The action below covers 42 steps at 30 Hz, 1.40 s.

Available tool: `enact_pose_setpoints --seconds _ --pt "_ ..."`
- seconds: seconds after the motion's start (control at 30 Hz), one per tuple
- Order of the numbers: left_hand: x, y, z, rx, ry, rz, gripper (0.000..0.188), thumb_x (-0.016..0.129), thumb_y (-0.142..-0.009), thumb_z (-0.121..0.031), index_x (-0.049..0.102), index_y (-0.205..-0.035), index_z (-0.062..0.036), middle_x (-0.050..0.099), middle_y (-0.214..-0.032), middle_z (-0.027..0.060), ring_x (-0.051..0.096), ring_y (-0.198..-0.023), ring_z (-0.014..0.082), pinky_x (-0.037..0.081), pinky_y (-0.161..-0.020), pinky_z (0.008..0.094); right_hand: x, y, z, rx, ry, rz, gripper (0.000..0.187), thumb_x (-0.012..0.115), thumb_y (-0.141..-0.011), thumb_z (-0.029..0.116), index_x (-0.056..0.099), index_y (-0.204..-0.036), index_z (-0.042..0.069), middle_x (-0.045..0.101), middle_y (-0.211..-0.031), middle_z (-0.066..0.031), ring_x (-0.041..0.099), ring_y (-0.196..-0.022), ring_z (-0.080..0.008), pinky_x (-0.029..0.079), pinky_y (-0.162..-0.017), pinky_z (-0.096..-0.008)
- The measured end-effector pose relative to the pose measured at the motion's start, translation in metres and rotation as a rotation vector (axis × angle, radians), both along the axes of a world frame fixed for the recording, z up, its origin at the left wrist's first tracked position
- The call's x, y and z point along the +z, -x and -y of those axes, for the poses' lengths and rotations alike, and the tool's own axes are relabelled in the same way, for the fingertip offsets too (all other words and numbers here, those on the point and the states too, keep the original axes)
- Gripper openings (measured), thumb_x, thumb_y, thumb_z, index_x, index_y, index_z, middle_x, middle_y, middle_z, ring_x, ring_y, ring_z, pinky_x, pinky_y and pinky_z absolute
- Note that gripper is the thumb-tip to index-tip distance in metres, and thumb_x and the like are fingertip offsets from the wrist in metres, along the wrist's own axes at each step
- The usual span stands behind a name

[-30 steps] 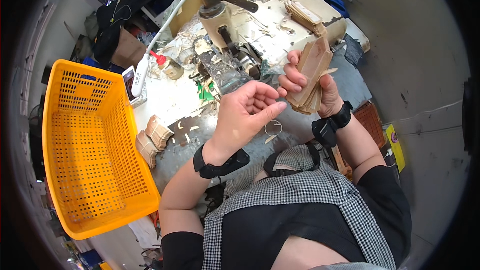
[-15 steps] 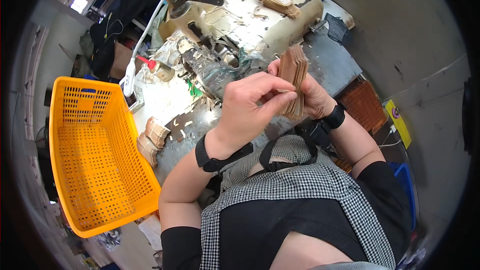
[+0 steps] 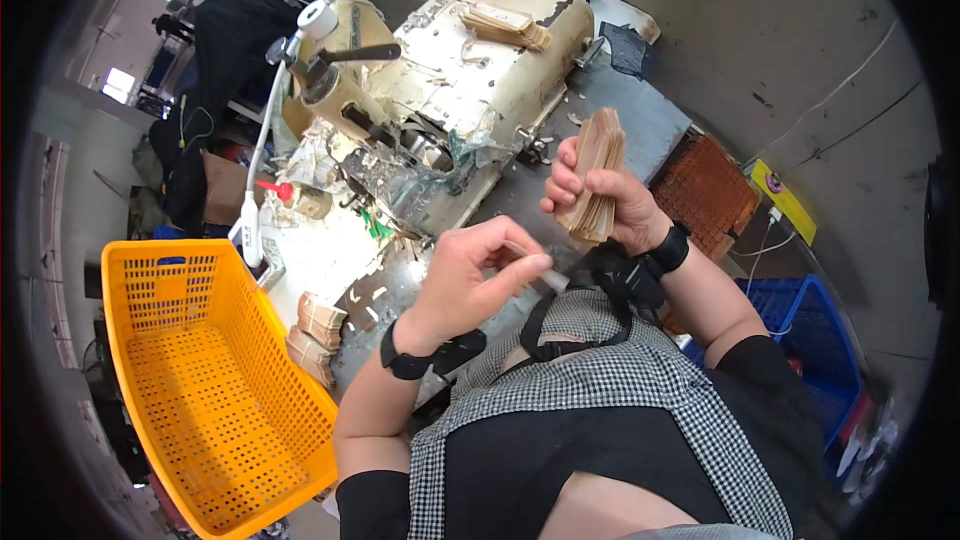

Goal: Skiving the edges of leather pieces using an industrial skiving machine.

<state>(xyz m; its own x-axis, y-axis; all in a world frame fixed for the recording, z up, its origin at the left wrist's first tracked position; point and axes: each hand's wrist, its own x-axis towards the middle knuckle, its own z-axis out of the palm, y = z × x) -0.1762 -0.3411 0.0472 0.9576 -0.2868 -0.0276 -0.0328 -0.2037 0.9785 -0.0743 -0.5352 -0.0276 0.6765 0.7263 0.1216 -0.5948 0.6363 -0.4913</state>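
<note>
The right hand [image 3: 628, 212] grasps a bundle of thin tan strips [image 3: 600, 158], thumb on one side and curled fingers on the other. The bundle stands nearly upright, above the table's near edge, and its upper end projects beyond the fingers. The left hand [image 3: 462, 285] is apart from the bundle, to its left and slightly lower; its thumb and fingers pinch a single pale strip [image 3: 554, 281], whose outer end is blurred. Each wrist carries a black strap.

Forward of the hands is a cream machine [image 3: 530, 55] with a dark lever [image 3: 364, 54]. A stack of tan pieces [image 3: 505, 24] lies on its top surface. Scraps surround the machine base. A bottle with a red nozzle [image 3: 276, 190] is at its left.

Two small tan bundles [image 3: 314, 338] lie on the table beside a yellow perforated crate [image 3: 262, 308]. At the right are a reddish-brown basket [image 3: 706, 198] and a blue crate [image 3: 826, 338].
</note>
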Motion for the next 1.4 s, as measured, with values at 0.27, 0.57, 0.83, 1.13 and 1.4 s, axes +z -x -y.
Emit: enact_pose_setpoints --seconds 0.27,0.57,0.83,1.13,1.4 --pt "-0.035 0.043 -0.056 0.158 -0.763 0.102 0.054 0.078 -0.076 -0.019 0.056 -0.121 -0.0002 0.057 -0.12 0.0162 0.057 -0.107 0.0294 0.045 -0.091 0.0355 0.012 0.019 -0.023 0.02 0.113 -0.063 0.037 0.066 -0.076 0.022 0.049 -0.104 0.005 0.053 -0.076 -0.0052 0.057 -0.074 -0.0187 0.047 -0.089 -0.0404" --pt "-0.04 0.053 -0.051 -0.049 0.589 -0.215 0.079 0.072 -0.084 -0.031 0.03 -0.143 0.0013 0.044 -0.138 0.0087 0.043 -0.127 0.0201 0.033 -0.107 0.034 0.026 0.078 -0.07 0.045 0.479 0.587 0.043 0.066 -0.082 0.018 0.051 -0.119 0.002 0.055 -0.114 -0.0087 0.054 -0.105 -0.0221 0.043 -0.094 -0.0366" --pt "-0.05 0.061 -0.043 -0.016 0.585 -0.428 0.043 0.065 -0.091 -0.025 0.052 -0.123 0.002 0.065 -0.106 0.0125 0.066 -0.093 0.0204 0.054 -0.084 0.0331 -0.013 0.052 -0.07 0.054 0.612 0.987 0.07 0.074 -0.077 0.039 0.045 -0.127 0.001 0.047 -0.118 -0.0142 0.042 -0.117 -0.0292 0.035 -0.102 -0.0401" --pt "-0.06 0.048 -0.026 0.533 0.751 -0.305 0.043 0.066 -0.088 -0.013 0.048 -0.123 0.0029 0.064 -0.108 0.0132 0.065 -0.097 0.0211 0.054 -0.086 0.035 0.03 -0.132 -0.045 -0.749 1.03 1.912 0.065 0.071 -0.067 0.006 0.051 -0.129 0.009 0.047 -0.129 -0.0163 0.046 -0.119 -0.0357 0.039 -0.101 -0.044" --pt "-0.063 0.038 0.002 0.7 0.814 -0.251 0.045 0.068 -0.085 -0.01 0.048 -0.124 0.0013 0.062 -0.112 0.0116 0.063 -0.101 0.0203 0.051 -0.091 0.0353 -0.003 -0.237 -0.047 -0.435 1.221 2.23 0.075 0.049 -0.066 -0.015 0.052 -0.134 0.019 0.033 -0.149 -0.0154 0.037 -0.132 -0.0367 0.034 -0.109 -0.0437"
